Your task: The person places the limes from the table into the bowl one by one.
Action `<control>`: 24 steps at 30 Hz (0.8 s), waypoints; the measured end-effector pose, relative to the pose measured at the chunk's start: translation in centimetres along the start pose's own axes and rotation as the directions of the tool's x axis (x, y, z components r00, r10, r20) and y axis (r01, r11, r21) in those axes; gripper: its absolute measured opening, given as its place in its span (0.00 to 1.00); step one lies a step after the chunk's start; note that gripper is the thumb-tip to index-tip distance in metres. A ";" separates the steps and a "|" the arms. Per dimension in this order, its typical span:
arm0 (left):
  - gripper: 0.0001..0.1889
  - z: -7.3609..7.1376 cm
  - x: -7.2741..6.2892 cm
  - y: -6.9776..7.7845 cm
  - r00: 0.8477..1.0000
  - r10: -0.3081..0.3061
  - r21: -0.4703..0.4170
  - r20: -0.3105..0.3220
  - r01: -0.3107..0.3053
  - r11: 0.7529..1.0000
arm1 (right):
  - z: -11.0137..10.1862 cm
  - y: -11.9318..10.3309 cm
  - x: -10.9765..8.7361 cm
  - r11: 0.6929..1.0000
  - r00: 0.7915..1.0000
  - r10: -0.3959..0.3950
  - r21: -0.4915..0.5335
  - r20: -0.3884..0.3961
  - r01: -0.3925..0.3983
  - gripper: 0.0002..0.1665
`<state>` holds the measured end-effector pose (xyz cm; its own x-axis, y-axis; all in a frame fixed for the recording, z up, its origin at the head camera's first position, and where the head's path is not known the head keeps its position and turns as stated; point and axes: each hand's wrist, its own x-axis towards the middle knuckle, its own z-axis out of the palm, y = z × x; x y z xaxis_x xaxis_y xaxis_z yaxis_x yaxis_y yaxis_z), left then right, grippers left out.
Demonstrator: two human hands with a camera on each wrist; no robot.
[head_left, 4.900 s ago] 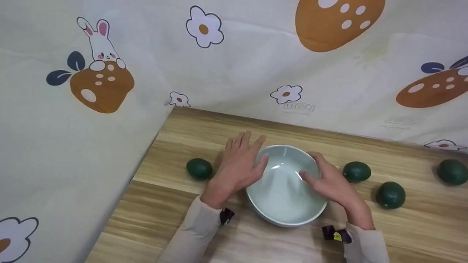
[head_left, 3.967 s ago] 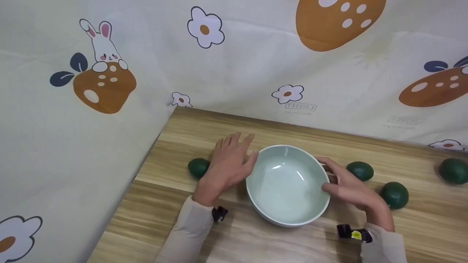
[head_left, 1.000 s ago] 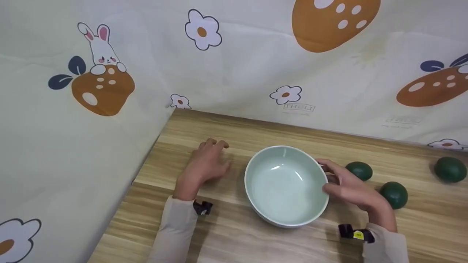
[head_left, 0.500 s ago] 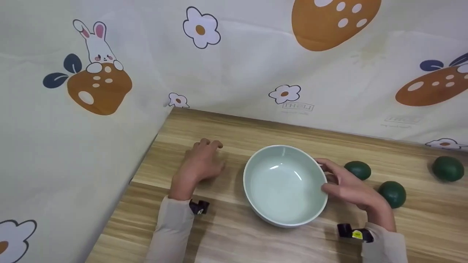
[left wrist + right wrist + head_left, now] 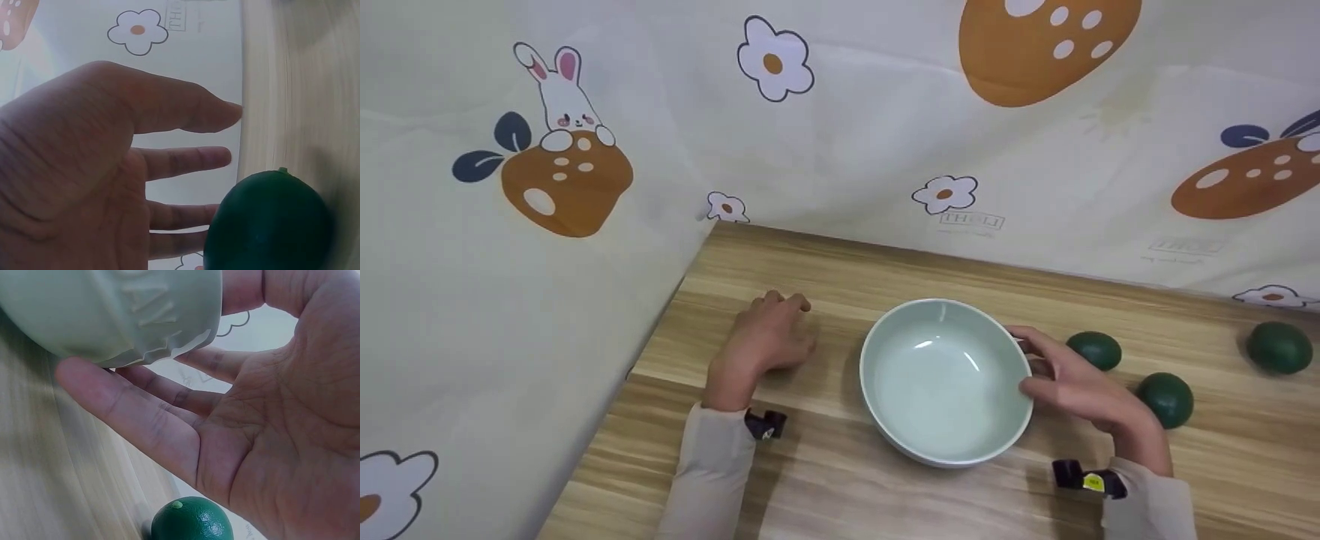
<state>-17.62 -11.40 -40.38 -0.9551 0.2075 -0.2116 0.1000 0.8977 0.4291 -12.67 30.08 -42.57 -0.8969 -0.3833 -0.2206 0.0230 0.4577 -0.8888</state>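
Note:
A pale green bowl (image 5: 945,382) stands upright on the wooden table, its inside bare. My right hand (image 5: 1072,382) grips the bowl's right side, thumb over the rim and fingers along the outer wall and under its lower edge. Left of the bowl, my left hand (image 5: 765,337) hovers low, thumb and fingers apart. In the left wrist view a dark green, smooth oval fruit (image 5: 270,225) with a small stem nub lies by its fingers, overlapping the lower ones; whether they touch cannot be told. The hand hides this fruit in the head view.
Two more dark green fruits (image 5: 1094,351) (image 5: 1165,400) lie just right of my right hand. Another fruit (image 5: 1279,348) sits at the far right. A printed cloth wall (image 5: 840,150) borders the wooden table (image 5: 840,472) behind and on the left.
My left hand has gone left from the bowl to the left fruit, drifting slightly farther left lately. My right thumb moved from inside the bowl to its right rim. The bowl stays put.

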 end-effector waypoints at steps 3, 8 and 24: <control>0.28 -0.1 -0.2 -0.1 1.000 -0.004 0.011 0.014 0.004 1.000 | 0.0 0.0 0.0 1.000 1.000 0.000 0.003 0.001 0.000 0.44; 0.30 -0.3 -0.4 -0.2 0.999 -0.028 0.002 0.037 0.028 1.000 | 0.1 0.0 0.0 1.000 1.000 0.004 0.013 0.001 -0.004 0.44; 0.33 -1.3 -1.2 -1.2 0.991 -0.099 -0.038 0.086 0.102 0.994 | 0.0 0.1 0.0 0.999 1.000 0.024 0.045 0.010 -0.025 0.46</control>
<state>-16.99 -13.28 -39.51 -0.9329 0.1503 -0.3274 -0.0090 0.8988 0.4382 -12.71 30.08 -42.65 -0.8915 -0.3802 -0.2462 0.0648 0.4308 -0.9001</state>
